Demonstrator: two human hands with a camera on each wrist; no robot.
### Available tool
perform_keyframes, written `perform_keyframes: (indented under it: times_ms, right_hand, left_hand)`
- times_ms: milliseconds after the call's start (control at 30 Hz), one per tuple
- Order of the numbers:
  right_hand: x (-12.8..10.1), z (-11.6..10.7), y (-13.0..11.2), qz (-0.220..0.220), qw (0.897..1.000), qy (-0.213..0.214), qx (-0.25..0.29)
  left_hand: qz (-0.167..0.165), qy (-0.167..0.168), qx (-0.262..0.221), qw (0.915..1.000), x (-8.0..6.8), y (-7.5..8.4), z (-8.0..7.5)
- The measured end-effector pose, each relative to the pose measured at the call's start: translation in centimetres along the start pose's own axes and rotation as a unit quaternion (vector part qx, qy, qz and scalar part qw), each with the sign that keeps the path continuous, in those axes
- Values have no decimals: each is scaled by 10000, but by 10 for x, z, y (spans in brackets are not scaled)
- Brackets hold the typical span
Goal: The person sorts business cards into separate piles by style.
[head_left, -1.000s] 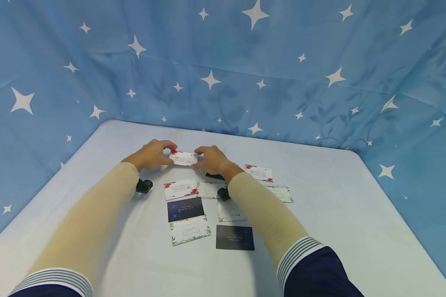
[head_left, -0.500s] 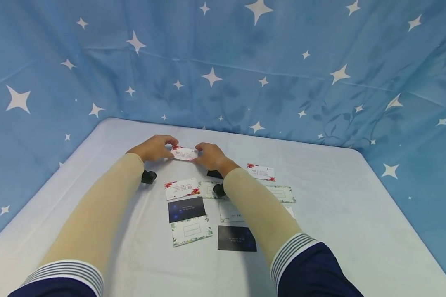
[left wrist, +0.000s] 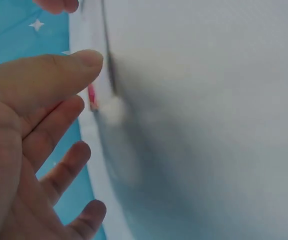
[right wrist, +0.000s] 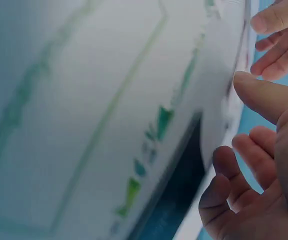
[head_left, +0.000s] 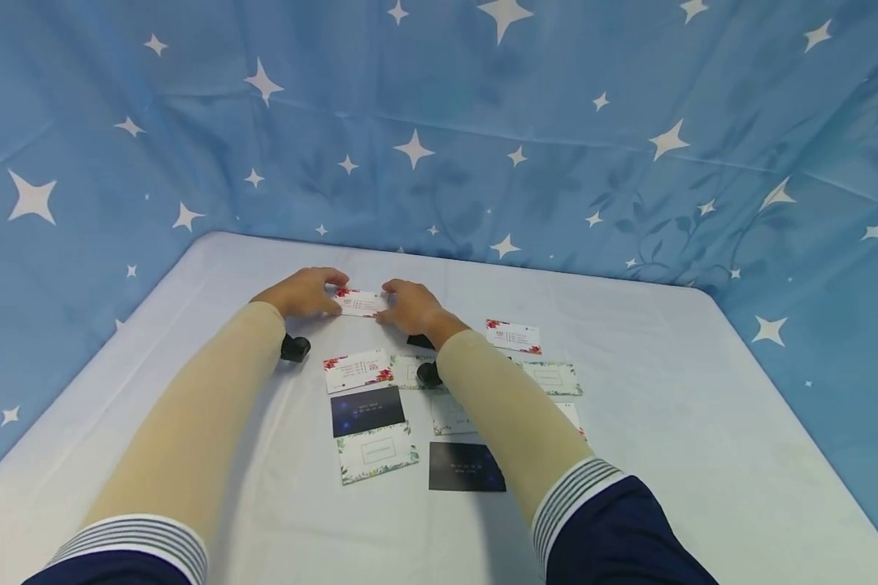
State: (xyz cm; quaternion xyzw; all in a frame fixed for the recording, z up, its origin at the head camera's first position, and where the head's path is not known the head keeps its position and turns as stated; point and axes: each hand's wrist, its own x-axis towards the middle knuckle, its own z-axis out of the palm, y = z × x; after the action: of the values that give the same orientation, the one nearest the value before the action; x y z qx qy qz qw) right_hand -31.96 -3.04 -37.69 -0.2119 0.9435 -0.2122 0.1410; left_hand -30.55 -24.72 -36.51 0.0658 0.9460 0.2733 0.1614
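A white card with red flowers (head_left: 360,302) lies on the white table (head_left: 666,390) between my two hands. My left hand (head_left: 322,292) is at its left end and my right hand (head_left: 398,299) at its right end. In the left wrist view the left hand (left wrist: 79,100) has its thumb tip against the card's edge (left wrist: 92,97), and its other fingers are spread and relaxed off the table. The right wrist view shows the right hand (right wrist: 234,125) with its thumb at the card's end and the other fingers loosely curled, holding nothing.
Several more cards lie nearer me: a red-flowered card (head_left: 358,370), a dark card (head_left: 367,410), a green-leafed card (head_left: 376,452), another dark card (head_left: 467,478), and a red-flowered card (head_left: 513,336) on the right. A blue starred cloth (head_left: 556,146) hangs behind the table.
The red-flowered card has gone from slightly raised between both hands to flat on the table, a little farther from me. Both hands stayed at its ends.
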Motion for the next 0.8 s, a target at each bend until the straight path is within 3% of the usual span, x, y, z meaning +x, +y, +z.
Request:
perform_keyframes:
  times_ms: [167, 367, 533, 667, 800]
  right_hand:
    - [-16, -16, 8, -171, 9993, 121, 309]
    - [-50, -50, 39, -262, 9955, 244, 882]
    - [-82, -67, 85, -331, 9912, 503, 1176]
    - [-107, -78, 125, 4, 9872, 706, 1427]
    - [-125, -81, 155, 347, 9859, 863, 1388]
  left_hand:
    - [217, 134, -75, 9996, -2, 18, 1]
    - [913, 526, -109, 9944, -1, 61, 12]
    - [1509, 540, -408, 9862, 5, 95, 34]
    - [1873, 474, -845, 9775, 11, 118, 56]
    - [1967, 347, -1166, 9729, 20, 135, 77]
